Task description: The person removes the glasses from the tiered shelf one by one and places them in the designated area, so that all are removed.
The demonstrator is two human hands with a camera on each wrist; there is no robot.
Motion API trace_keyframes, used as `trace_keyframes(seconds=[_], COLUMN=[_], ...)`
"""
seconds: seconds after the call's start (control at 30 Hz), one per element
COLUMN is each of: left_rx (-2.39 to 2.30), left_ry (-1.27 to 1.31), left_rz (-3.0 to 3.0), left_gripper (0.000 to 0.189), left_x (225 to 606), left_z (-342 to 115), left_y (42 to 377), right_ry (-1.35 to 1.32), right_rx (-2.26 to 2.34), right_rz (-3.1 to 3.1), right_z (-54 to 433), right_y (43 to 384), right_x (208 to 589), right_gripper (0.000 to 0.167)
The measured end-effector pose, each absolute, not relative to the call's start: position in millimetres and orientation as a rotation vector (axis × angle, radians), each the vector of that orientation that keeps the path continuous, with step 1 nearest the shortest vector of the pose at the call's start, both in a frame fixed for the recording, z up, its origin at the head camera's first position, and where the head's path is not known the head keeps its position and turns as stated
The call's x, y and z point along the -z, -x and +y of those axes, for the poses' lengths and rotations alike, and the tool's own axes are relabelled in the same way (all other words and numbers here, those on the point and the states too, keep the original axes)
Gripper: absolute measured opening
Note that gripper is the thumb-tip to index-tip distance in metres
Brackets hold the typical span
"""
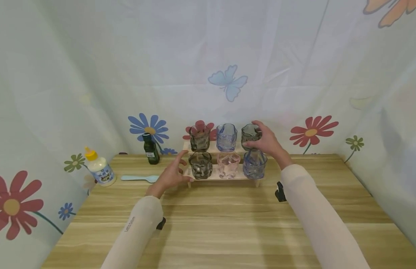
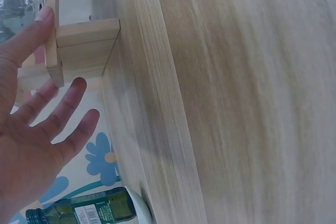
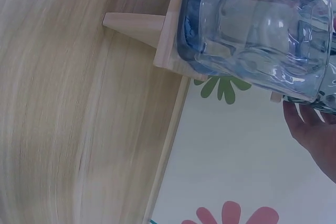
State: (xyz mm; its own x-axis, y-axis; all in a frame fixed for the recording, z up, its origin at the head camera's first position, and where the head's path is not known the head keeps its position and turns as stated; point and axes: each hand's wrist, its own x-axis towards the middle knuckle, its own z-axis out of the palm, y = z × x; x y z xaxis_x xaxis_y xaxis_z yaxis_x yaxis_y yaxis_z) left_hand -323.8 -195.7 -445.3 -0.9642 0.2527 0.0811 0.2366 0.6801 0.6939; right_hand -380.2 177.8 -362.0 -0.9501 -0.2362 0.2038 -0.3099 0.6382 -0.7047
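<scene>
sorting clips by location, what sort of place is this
Probably a small curtained-off tabletop set-up: flower-printed sheeting lines the back and both sides of a wood-grain table, where a wooden rack holds six glasses.

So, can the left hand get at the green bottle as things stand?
Probably yes: nothing visible stands between the left hand and the green bottle, which is upright on the table, left of the rack.
</scene>
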Motion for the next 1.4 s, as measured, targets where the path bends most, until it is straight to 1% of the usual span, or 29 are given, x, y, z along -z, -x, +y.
trace_keyframes(seconds=[0.5, 1.4], left_rx=[-1.203, -1.215], left_ry=[-0.43, -0.424], left_rz=[2.862, 2.843], left_gripper=[0.111, 0.11], left_x=[447.5, 445.5], left_z=[-197.8, -197.8], left_y=[324.6, 322.8], right_ry=[-0.471, -0.472], right_rx=[-1.234, -1.21], right_rz=[-2.798, -2.777], right_z=[172.8, 174.6], right_y=[380.5, 387.9], right_x=[355.8, 363.4], right_gripper=[0.092, 0.088])
